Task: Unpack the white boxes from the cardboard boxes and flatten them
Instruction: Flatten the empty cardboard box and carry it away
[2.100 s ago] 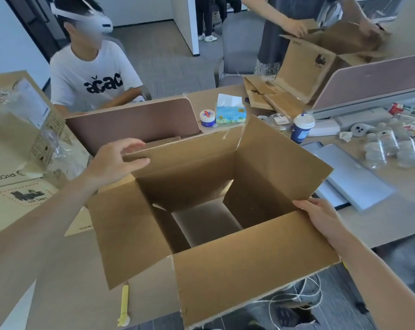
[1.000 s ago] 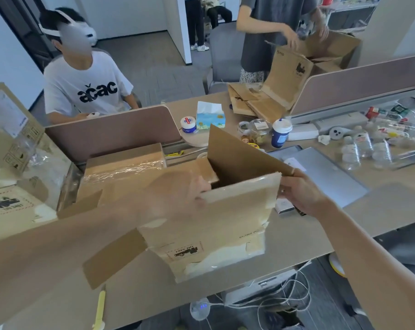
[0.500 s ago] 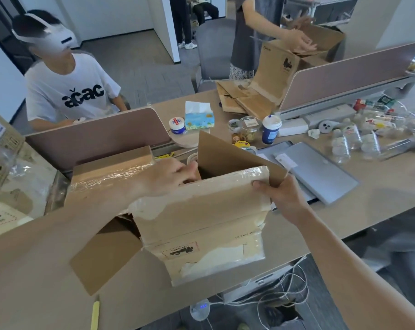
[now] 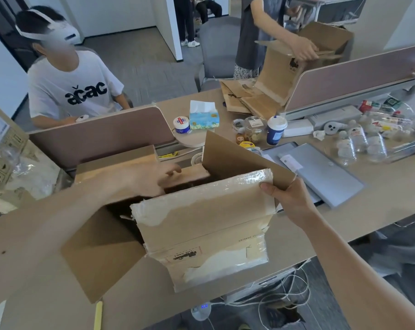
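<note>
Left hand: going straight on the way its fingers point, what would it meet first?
Probably the raised flap of the cardboard box, standing just beyond the fingertips of the left hand; blur leaves depth unclear.

On the counter (image 4: 380,186), upper middle of the frame, a tissue box (image 4: 204,117) stands with a small white tub (image 4: 181,125) just left of it and a blue cup (image 4: 276,130) further right. Clear plastic bottles (image 4: 358,141) lie at right, a grey folder (image 4: 325,177) just left of them.
</note>
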